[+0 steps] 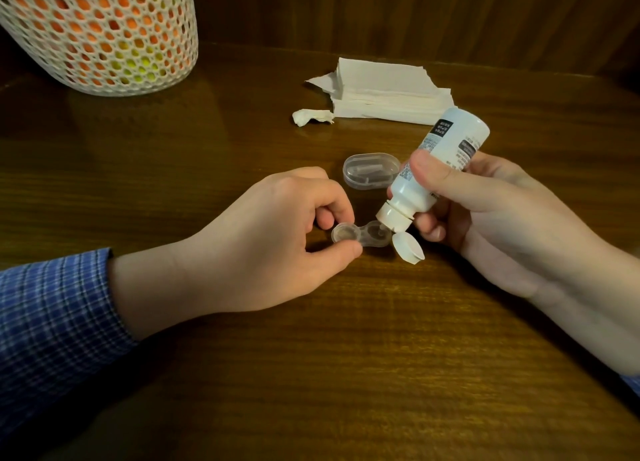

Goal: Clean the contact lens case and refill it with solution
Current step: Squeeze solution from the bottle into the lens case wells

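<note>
- Head view, the task's thing: the contact lens case (358, 236) lies on the wooden table (346, 374) between our two hands; it is a small clear twin-well piece, and we judge it very light, stiff and smooth, likely to skate or tip if nudged; the outer rim of one well looks the best place to pinch it, leaving the other well free.
- Head view, the solution bottle (438, 168): white plastic, tilted nozzle-down over the right-hand well, its flip cap (408, 247) hanging open; we judge it light and squeezable, best gripped round the middle.
- Head view, the hands: our left hand (270, 239) is curled narrow, thumb and forefinger pinching the left well's rim; our right hand (485, 211) is wrapped round the bottle, thumb across the label.
- Head view, the rest: a clear oval lid (371, 169) just behind the case; a stack of tissues (388, 93) with a crumpled scrap (311, 117) beside it; a mesh basket (100, 31) far left.
</note>
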A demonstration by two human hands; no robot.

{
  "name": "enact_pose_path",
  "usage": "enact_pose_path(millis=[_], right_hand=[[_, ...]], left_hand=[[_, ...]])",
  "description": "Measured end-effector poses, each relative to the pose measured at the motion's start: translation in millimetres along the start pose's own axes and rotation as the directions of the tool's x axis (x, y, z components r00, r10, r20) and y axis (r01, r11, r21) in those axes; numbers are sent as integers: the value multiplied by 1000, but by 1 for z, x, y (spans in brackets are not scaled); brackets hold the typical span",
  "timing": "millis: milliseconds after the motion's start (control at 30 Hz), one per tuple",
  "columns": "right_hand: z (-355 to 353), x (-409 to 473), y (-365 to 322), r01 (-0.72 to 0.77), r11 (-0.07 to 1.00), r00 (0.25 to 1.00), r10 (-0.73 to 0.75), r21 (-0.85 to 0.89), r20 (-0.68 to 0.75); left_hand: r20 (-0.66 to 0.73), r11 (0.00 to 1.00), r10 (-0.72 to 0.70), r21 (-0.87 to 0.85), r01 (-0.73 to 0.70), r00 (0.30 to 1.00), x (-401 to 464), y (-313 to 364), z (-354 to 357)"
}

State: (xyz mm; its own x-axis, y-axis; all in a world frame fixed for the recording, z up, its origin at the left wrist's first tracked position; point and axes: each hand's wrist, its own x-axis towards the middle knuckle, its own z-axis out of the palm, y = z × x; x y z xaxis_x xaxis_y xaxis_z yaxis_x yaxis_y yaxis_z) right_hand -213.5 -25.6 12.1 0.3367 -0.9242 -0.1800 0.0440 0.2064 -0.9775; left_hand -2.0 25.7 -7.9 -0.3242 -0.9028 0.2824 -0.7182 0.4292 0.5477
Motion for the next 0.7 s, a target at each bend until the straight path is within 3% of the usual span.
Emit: enact_pose_path(millis=[433, 700], right_hand=[[-2, 2, -2, -21, 997, 1000, 20, 79, 13], [-2, 1, 0, -10, 1000, 1000, 10, 28, 19]], left_hand=[[5, 1000, -11, 4, 11, 1000, 0, 1, 0], [18, 1000, -18, 0, 18, 1000, 0, 1, -1]])
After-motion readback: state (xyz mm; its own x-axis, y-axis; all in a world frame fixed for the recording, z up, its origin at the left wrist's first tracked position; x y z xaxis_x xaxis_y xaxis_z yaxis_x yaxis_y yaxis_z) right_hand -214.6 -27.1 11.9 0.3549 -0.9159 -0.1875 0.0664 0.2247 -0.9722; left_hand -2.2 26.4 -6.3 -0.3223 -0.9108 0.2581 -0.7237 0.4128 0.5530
